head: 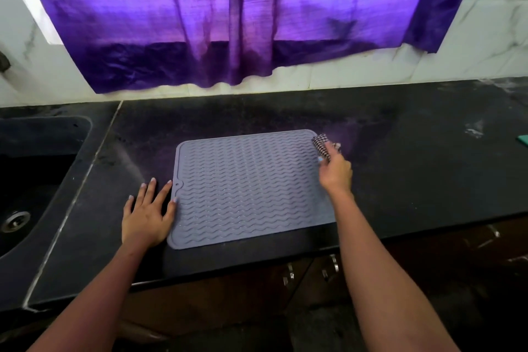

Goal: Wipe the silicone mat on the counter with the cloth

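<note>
The mat (251,188), grey with wavy ridges, lies flat on the black counter (414,168), its near edge close to the counter's front edge and roughly midway between the sink and the counter's right end. The right hand (335,170) is closed around a bunched checked cloth (321,144), fingers curled over it, and holds it at the mat's far right corner, where the cloth meets the mat's rim. The left hand (147,213) lies open and flat, fingers spread, on the counter just beside the mat's left edge; its thumb and forefinger tips touch that edge near a small notch in the rim. A dark sink (40,157) with a metal drain is set into the counter's left end. A small green thing (523,141) shows at the counter's right edge, mostly cut off. Behind the counter, a purple curtain (228,17) hangs over a white marble-patterned wall (471,46). Below the counter's front edge are dark cabinet doors with metal handles (289,274).
</note>
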The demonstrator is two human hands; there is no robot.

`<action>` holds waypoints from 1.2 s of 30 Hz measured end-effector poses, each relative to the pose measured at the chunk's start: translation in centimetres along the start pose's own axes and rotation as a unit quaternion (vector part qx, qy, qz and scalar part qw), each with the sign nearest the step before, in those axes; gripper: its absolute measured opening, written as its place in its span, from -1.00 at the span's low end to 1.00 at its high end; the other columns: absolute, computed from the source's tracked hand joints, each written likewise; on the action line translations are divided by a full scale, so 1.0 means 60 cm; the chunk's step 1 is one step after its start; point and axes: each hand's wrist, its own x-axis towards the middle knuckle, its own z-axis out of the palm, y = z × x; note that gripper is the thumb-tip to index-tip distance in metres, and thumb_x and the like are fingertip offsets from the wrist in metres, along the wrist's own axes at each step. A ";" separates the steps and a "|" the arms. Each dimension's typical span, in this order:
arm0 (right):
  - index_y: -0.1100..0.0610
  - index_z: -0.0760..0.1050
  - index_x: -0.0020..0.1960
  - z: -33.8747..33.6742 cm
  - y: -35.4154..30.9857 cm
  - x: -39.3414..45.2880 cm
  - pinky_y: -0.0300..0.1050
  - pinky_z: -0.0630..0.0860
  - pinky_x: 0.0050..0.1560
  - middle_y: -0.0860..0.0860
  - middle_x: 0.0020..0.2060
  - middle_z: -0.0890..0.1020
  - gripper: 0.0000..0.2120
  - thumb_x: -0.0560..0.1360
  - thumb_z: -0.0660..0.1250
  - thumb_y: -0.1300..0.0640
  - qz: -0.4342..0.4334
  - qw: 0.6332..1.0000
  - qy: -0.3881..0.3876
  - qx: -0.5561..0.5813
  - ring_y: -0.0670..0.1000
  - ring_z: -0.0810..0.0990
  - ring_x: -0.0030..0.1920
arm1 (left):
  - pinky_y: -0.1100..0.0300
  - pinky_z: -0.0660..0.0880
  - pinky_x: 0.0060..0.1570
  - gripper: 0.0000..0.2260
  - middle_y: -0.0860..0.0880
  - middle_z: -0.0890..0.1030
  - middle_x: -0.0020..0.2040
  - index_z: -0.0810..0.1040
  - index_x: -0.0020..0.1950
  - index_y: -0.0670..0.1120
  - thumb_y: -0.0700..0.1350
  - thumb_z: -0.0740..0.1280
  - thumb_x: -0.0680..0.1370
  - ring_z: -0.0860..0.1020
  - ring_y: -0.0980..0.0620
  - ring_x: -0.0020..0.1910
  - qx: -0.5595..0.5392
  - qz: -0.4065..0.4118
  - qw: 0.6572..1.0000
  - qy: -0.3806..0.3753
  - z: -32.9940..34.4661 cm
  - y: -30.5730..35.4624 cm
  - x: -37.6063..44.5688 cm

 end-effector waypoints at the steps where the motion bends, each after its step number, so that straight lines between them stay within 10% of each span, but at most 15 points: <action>1: 0.03 0.21 0.49 0.019 0.008 -0.016 0.03 0.36 0.29 0.23 0.33 0.44 -0.51 0.58 0.18 0.19 -0.022 0.999 -0.022 -0.040 0.25 0.41 0.31 | -0.01 -0.10 0.47 -0.30 -0.02 0.05 0.56 0.10 0.52 0.14 0.34 -0.27 0.42 -0.02 0.01 0.54 0.001 -0.001 1.000 -0.001 0.000 -0.001 0.000; 5: 0.15 0.04 0.53 0.062 0.034 -0.038 0.03 0.15 0.49 0.13 0.50 0.17 -0.46 0.60 0.13 0.18 -0.073 0.990 -0.036 -0.117 0.13 0.13 0.50 | -0.01 -0.11 0.47 -0.29 -0.02 0.04 0.56 0.08 0.52 0.14 0.34 -0.28 0.42 -0.03 0.01 0.54 0.007 -0.001 1.000 -0.002 0.003 0.000 0.001; 10: 0.10 0.18 0.50 0.050 0.049 -0.014 -0.03 0.27 0.40 0.12 0.44 0.32 -0.52 0.59 0.15 0.18 -0.085 0.993 -0.067 -0.043 0.14 0.30 0.43 | -0.02 -0.11 0.47 -0.29 -0.02 0.05 0.56 0.10 0.52 0.13 0.35 -0.28 0.42 -0.03 0.00 0.54 0.003 0.003 1.000 0.001 0.003 -0.002 0.001; 13: 0.07 0.26 0.47 0.019 0.048 0.010 -0.04 0.35 0.33 0.10 0.37 0.43 -0.54 0.58 0.21 0.20 0.044 0.980 -0.079 0.177 0.13 0.44 0.32 | -0.02 -0.11 0.47 -0.29 -0.02 0.04 0.56 0.10 0.52 0.14 0.35 -0.28 0.42 -0.03 0.01 0.54 0.006 0.002 1.000 -0.001 0.002 -0.001 0.000; 17: 0.15 0.34 0.42 -0.039 0.039 0.034 0.03 0.49 0.21 0.13 0.26 0.51 -0.61 0.60 0.16 0.24 0.199 0.874 0.001 0.442 0.11 0.55 0.17 | -0.02 -0.11 0.47 -0.27 -0.02 0.04 0.56 0.09 0.52 0.13 0.35 -0.29 0.41 -0.04 0.01 0.54 0.003 0.006 1.000 -0.009 -0.004 0.001 -0.001; 22: 0.01 0.22 0.47 -0.058 0.042 -0.050 0.05 0.32 0.39 0.03 0.40 0.39 -0.54 0.59 0.17 0.18 0.029 0.976 0.076 0.200 0.10 0.38 0.36 | -0.02 -0.11 0.47 -0.28 -0.02 0.03 0.56 0.09 0.52 0.12 0.34 -0.29 0.41 -0.05 0.01 0.54 0.007 0.009 1.000 -0.010 -0.004 0.002 -0.003; 27: 0.05 0.18 0.50 0.006 0.089 -0.115 0.00 0.15 0.47 0.09 0.46 0.29 -0.53 0.60 0.13 0.11 -0.099 0.994 0.003 -0.056 0.09 0.22 0.47 | -0.01 -0.12 0.47 -0.27 -0.01 0.02 0.56 0.08 0.52 0.12 0.34 -0.29 0.41 -0.05 0.02 0.54 0.008 0.005 1.000 -0.010 -0.002 0.000 -0.001; 36: 0.11 0.27 0.45 0.008 0.089 -0.103 -0.03 0.19 0.43 0.10 0.43 0.34 -0.58 0.60 0.14 0.16 -0.096 0.994 -0.017 -0.058 0.10 0.26 0.45 | -0.02 -0.12 0.47 -0.31 -0.03 0.03 0.56 0.09 0.52 0.11 0.32 -0.25 0.44 -0.05 0.01 0.54 0.009 0.002 1.000 -0.009 0.001 0.002 -0.001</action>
